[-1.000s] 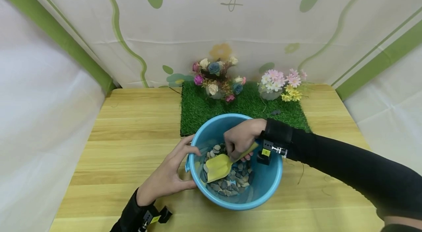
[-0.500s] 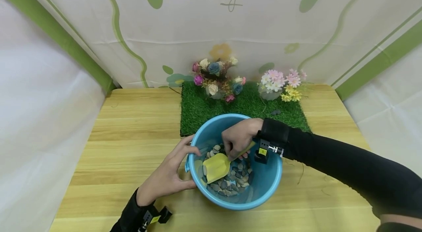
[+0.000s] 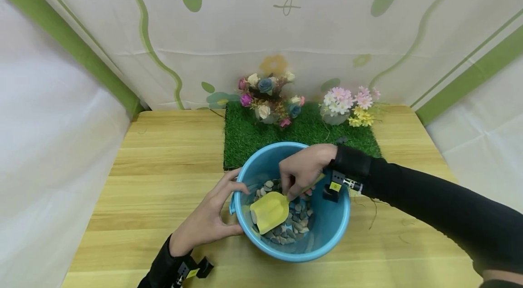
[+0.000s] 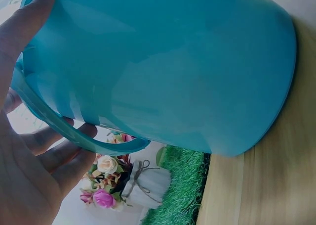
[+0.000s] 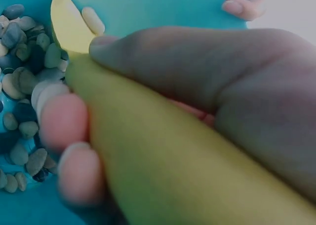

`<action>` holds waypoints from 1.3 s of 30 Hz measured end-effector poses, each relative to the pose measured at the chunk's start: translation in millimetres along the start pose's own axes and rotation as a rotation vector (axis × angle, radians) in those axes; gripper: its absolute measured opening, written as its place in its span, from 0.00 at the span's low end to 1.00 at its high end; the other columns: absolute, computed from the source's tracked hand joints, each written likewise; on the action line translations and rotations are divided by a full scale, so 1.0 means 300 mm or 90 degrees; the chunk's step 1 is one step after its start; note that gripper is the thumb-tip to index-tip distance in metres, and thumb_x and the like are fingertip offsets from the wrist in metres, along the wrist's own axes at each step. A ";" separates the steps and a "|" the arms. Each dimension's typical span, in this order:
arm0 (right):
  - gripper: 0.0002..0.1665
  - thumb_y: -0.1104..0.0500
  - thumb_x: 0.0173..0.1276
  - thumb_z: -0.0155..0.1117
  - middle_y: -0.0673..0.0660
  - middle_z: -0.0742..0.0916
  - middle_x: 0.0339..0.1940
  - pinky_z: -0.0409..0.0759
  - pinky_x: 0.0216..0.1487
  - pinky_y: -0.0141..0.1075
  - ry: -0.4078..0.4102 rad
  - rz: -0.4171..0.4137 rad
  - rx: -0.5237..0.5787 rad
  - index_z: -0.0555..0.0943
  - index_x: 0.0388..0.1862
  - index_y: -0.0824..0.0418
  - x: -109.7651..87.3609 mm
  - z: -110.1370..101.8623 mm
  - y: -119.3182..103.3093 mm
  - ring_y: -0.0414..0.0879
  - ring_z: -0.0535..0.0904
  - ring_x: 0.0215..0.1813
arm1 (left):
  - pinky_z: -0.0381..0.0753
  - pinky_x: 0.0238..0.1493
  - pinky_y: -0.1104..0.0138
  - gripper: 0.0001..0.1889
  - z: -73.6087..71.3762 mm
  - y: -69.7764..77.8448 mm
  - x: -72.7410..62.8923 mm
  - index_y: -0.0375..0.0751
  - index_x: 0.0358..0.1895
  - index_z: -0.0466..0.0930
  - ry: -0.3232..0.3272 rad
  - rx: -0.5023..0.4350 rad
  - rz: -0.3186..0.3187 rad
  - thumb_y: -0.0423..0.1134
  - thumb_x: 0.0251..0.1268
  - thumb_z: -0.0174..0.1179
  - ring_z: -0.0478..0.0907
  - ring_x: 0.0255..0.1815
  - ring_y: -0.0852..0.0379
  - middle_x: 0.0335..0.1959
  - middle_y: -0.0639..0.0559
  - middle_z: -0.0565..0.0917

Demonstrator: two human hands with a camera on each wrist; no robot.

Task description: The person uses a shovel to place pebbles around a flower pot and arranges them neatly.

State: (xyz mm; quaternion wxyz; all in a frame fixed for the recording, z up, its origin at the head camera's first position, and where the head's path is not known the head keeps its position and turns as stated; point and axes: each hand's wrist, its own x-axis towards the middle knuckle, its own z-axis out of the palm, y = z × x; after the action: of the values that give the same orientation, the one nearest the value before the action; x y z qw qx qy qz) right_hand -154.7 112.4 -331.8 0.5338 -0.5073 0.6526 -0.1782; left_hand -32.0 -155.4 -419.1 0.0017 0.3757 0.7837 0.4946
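Wide-bladed yellow plastic scoop [image 3: 270, 213] was down inside a round light-blue plastic bucket [image 3: 327, 233], blade at 8 o'clock as seen from above, grip running off toward 2. Right hand [image 3: 300, 170] at 12 to 1: fingers wrapped round the grip, thumb laid along it toward the blade. Left hand [image 3: 208, 215] at 9: fingers hooked over the rim, thumb against the outer wall, curved blue carry handle [image 4: 113, 148] beside them. Bucket stood upright on the wood-grain tabletop [image 3: 171, 151].

Smooth grey and cream stones [image 3: 302, 222] on the bucket floor, visible mostly 4 to 7, smaller bunch at 10. One long pale stone [image 5: 93, 20] right by the blade edge; couldn't tell if it was on the blade. No other load showed; couldn't tell if the hollow side faced up.

Step looked like scooping. Doing it well called for hollow side up, lip flat on the floor, a push toward the 8 o'clock wall as a backstop, rim braced by the left hand, then a slow, level lift.
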 end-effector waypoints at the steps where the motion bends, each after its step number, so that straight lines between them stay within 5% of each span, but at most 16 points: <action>1: 0.21 0.62 0.79 0.58 0.56 0.82 0.19 0.75 0.29 0.30 -0.002 -0.017 0.003 0.81 0.21 0.58 -0.005 -0.001 -0.001 0.47 0.78 0.22 | 0.70 0.68 0.45 0.31 0.000 0.000 -0.001 0.52 0.59 0.69 0.000 0.000 -0.001 0.52 0.58 0.76 0.59 0.76 0.41 0.78 0.44 0.58; 9: 0.17 0.64 0.81 0.54 0.56 0.80 0.22 0.80 0.32 0.33 0.001 -0.095 0.038 0.81 0.28 0.60 -0.050 -0.002 -0.010 0.59 0.78 0.27 | 0.68 0.70 0.46 0.30 0.000 0.000 -0.002 0.52 0.59 0.69 0.000 -0.003 -0.002 0.51 0.59 0.75 0.57 0.76 0.41 0.78 0.44 0.58; 18: 0.15 0.60 0.81 0.55 0.46 0.82 0.26 0.79 0.30 0.34 0.025 -0.115 0.043 0.86 0.36 0.56 -0.089 0.003 -0.006 0.46 0.76 0.24 | 0.70 0.69 0.48 0.31 0.001 0.006 -0.004 0.51 0.59 0.68 -0.005 -0.009 -0.007 0.49 0.57 0.77 0.58 0.76 0.41 0.78 0.44 0.57; 22: 0.15 0.60 0.82 0.54 0.50 0.81 0.25 0.75 0.29 0.34 0.032 -0.138 0.049 0.85 0.35 0.56 -0.105 0.005 -0.013 0.41 0.71 0.23 | 0.72 0.67 0.48 0.31 0.001 0.005 -0.003 0.51 0.59 0.68 -0.003 -0.008 -0.003 0.49 0.57 0.77 0.59 0.76 0.40 0.78 0.43 0.57; 28: 0.14 0.59 0.82 0.54 0.53 0.83 0.28 0.76 0.29 0.34 0.033 -0.161 0.063 0.87 0.51 0.56 -0.135 -0.003 -0.008 0.42 0.71 0.23 | 0.73 0.67 0.48 0.31 0.000 0.005 -0.002 0.50 0.59 0.69 -0.003 -0.009 -0.002 0.50 0.58 0.76 0.58 0.76 0.40 0.78 0.43 0.57; 39: 0.14 0.61 0.81 0.55 0.45 0.84 0.30 0.79 0.30 0.34 0.042 -0.143 0.076 0.87 0.55 0.59 -0.143 -0.003 -0.007 0.46 0.75 0.24 | 0.76 0.64 0.48 0.30 0.001 -0.001 0.001 0.46 0.58 0.70 0.003 -0.003 0.006 0.52 0.59 0.75 0.60 0.75 0.39 0.77 0.43 0.58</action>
State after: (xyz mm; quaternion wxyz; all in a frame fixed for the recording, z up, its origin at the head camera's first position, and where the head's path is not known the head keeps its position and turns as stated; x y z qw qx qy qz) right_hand -158.1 147.8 -307.7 0.5180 -0.5386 0.5970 -0.2918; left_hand -32.2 -155.0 -419.6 -0.0016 0.3782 0.7808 0.4973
